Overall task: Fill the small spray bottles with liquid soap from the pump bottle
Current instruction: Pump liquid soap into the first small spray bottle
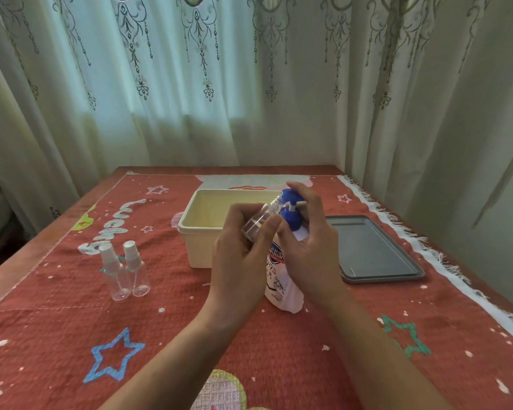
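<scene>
The pump bottle [282, 279] stands upright on the red cloth [71, 335] near the middle of the table, white-bodied with a blue pump head [290, 207] and a white nozzle pointing left. The right hand [310, 247] is wrapped around its neck and upper body, fingers curled over the top of the pump head. The left hand [240, 258] is closed on a small clear bottle [259, 220], open-topped and tilted so that its mouth meets the nozzle. Whether any soap is inside it cannot be told.

Two more spray bottles [126, 270] stand upright and touching each other on the cloth, well to the left, each with its spray top on and looking empty. Just behind the hands sits a cream tub [196, 229] with nothing visible in it. A grey tray [373, 250] lies flat to the right, just beside the pump bottle. Patterned curtains [219, 84] hang behind the table.
</scene>
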A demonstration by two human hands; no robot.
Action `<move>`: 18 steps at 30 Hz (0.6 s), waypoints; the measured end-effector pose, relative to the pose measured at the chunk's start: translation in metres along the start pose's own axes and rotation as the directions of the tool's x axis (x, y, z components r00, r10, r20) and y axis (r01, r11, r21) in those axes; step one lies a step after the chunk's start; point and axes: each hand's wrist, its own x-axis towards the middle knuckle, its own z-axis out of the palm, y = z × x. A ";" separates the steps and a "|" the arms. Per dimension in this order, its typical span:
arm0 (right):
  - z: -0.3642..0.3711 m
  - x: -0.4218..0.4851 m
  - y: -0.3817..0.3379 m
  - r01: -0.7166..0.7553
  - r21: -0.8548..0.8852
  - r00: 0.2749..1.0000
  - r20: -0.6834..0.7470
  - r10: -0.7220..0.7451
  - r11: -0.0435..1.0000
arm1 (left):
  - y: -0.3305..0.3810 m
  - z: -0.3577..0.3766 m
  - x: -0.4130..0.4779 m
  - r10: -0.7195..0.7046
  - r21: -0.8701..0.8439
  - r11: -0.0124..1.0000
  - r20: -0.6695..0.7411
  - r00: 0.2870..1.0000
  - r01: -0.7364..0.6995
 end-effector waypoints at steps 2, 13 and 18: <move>-0.001 0.001 0.000 0.000 0.012 1.000 0.007 0.000 1.000 | 0.000 0.001 0.000 -0.004 -0.002 1.000 0.004 1.000 0.004; 0.000 0.000 0.000 0.003 0.003 1.000 0.005 -0.003 1.000 | 0.001 0.001 0.000 0.011 -0.034 0.999 -0.001 1.000 -0.011; -0.001 0.001 0.001 0.016 0.014 1.000 0.006 -0.016 1.000 | -0.002 0.001 -0.005 -0.003 -0.030 1.000 0.009 1.000 0.003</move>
